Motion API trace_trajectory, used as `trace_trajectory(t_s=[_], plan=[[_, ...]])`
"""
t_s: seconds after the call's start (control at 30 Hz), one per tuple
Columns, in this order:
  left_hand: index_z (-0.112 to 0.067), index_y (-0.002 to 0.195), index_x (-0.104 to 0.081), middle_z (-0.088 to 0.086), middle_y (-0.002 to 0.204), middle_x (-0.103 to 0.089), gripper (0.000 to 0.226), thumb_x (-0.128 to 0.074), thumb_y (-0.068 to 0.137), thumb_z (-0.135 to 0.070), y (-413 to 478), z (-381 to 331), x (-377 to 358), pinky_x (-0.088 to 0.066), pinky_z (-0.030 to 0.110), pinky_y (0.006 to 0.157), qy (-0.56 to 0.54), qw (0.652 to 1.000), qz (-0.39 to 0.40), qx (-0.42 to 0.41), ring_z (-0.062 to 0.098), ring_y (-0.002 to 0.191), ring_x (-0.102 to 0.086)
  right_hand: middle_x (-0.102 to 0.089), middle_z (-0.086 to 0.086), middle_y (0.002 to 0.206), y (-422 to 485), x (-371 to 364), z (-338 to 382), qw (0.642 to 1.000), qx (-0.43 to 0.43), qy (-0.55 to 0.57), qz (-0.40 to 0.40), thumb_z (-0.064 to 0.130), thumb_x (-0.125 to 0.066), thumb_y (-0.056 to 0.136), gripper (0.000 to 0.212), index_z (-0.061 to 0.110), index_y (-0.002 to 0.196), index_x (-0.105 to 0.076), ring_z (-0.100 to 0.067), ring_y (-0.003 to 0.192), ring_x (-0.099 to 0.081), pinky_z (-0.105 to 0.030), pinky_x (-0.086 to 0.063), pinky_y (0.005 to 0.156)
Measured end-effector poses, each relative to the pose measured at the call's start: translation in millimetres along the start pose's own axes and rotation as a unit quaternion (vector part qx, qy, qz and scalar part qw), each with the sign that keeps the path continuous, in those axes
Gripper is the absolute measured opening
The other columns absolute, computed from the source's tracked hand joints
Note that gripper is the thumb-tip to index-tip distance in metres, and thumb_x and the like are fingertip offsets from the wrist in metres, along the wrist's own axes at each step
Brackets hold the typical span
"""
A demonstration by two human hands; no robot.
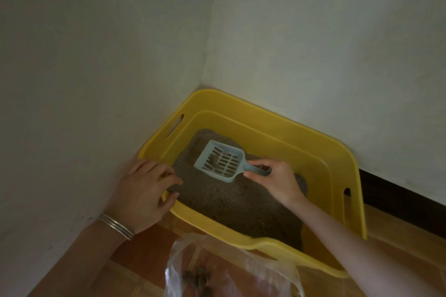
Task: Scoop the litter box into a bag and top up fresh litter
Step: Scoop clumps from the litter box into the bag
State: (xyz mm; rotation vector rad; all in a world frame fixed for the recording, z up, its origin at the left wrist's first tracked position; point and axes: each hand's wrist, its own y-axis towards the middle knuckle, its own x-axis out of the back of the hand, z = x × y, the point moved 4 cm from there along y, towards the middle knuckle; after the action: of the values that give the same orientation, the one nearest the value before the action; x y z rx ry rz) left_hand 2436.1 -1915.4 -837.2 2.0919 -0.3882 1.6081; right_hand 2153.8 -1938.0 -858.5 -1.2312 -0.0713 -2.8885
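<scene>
Scooping was partly done: your right hand (277, 182) pinched the slotted scoop (220, 161), clumps aboard, over the litter in the yellow litter box (347, 176); your left hand (144, 194), spread, steadied its rim. The plastic bag (231, 270) already held clumps; topping up remained.

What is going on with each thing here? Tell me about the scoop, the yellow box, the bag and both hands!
Slotted scoop: held above the litter, a small clump inside.
Yellow litter box: in the wall corner, holds grey litter.
Clear plastic bag: open, on the floor, dark clumps inside.
Right hand: gripping the scoop's handle.
Left hand: resting on the box's rim.
</scene>
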Motion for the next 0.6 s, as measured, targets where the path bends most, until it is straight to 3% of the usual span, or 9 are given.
trace_trajectory(t_s=[0.1, 0.23, 0.4, 0.6], plan=[[-0.027, 0.087, -0.072, -0.008, 0.087, -0.063, 0.034, -0.044, 0.078, -0.043, -2, 0, -1, -0.037, 0.033, 0.086, 0.003, 1.000, 0.010, 0.005, 0.019, 0.083, -0.061, -0.066, 0.021, 0.086, -7, 4, 0, 1.000, 0.003, 0.000, 0.011, 0.032, -0.077, 0.071, 0.026, 0.030, 0.097, -0.072, 0.004, 0.073, -0.057, -0.010, -0.040, 0.062], [-0.026, 0.087, -0.073, -0.006, 0.087, -0.064, 0.036, -0.043, 0.077, -0.043, -2, -2, 0, -0.036, 0.034, 0.087, 0.010, 1.000, 0.015, 0.009, 0.021, 0.083, -0.061, -0.062, 0.030, 0.077, -15, 14, 0, 0.999, -0.015, 0.033, 0.000, 0.029, -0.078, 0.071, 0.023, 0.042, 0.087, -0.067, 0.012, 0.068, -0.056, -0.004, -0.038, 0.059], [-0.025, 0.089, -0.073, -0.004, 0.089, -0.065, 0.039, -0.041, 0.077, -0.042, -5, -5, 4, -0.039, 0.037, 0.087, 0.022, 0.999, 0.032, 0.009, 0.022, 0.084, -0.062, -0.062, 0.031, 0.081, -23, 28, -4, 0.999, -0.031, 0.035, -0.015, 0.031, -0.077, 0.071, 0.024, 0.046, 0.085, -0.064, 0.017, 0.071, -0.055, -0.001, -0.038, 0.060], [-0.022, 0.093, -0.073, -0.002, 0.091, -0.064, 0.040, -0.042, 0.077, -0.040, -11, -9, 2, -0.033, 0.036, 0.090, 0.030, 0.999, 0.020, -0.011, 0.024, 0.086, -0.062, -0.068, 0.018, 0.083, -38, 38, -3, 0.994, -0.084, 0.067, -0.016, 0.037, -0.078, 0.067, 0.022, 0.044, 0.085, -0.068, 0.010, 0.062, -0.057, -0.015, -0.042, 0.059]])
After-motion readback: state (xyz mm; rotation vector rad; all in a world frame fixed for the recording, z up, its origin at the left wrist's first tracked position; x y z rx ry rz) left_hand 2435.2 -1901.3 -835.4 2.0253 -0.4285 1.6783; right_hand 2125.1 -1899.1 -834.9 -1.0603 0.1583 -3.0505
